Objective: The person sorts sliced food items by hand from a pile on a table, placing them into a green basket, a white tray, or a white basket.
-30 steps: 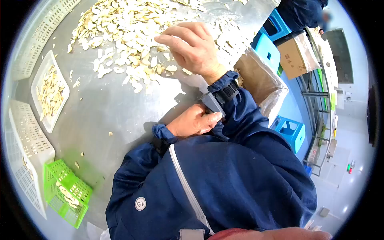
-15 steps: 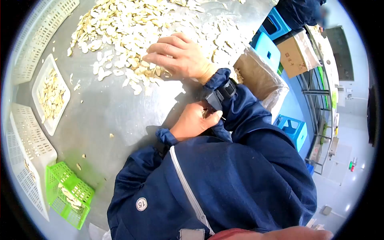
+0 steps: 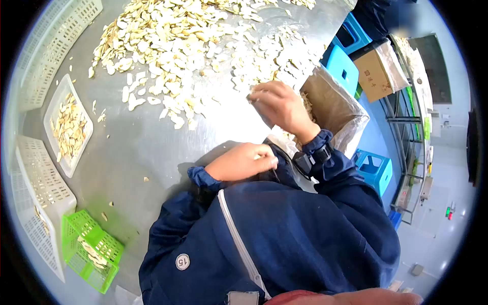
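My right hand (image 3: 285, 111) is above the table's right edge, beside the scattered slices. Its fingers are bent and drawn together; a small pale bit shows at the fingertips, too small to name. My left hand (image 3: 239, 161) is closed in front of my jacket at the near edge, thumb over curled fingers, with a pale slice (image 3: 260, 156) partly visible in it. A heap of pale, flat dried slices (image 3: 173, 43) spreads over the metal table (image 3: 152, 147). An open lined box (image 3: 338, 104) with slices inside stands just right of my right hand.
A white tray (image 3: 87, 133) of slices lies at the left. White perforated baskets (image 3: 61, 56) and a green basket (image 3: 109, 243) line that edge. Blue stools (image 3: 373, 172), a cardboard box (image 3: 375, 73) and another person's dark sleeve (image 3: 373, 18) are at the right.
My right hand has left the heap and moved right and toward me, to the table edge by the box. My left hand stays near my jacket, now more fully visible.
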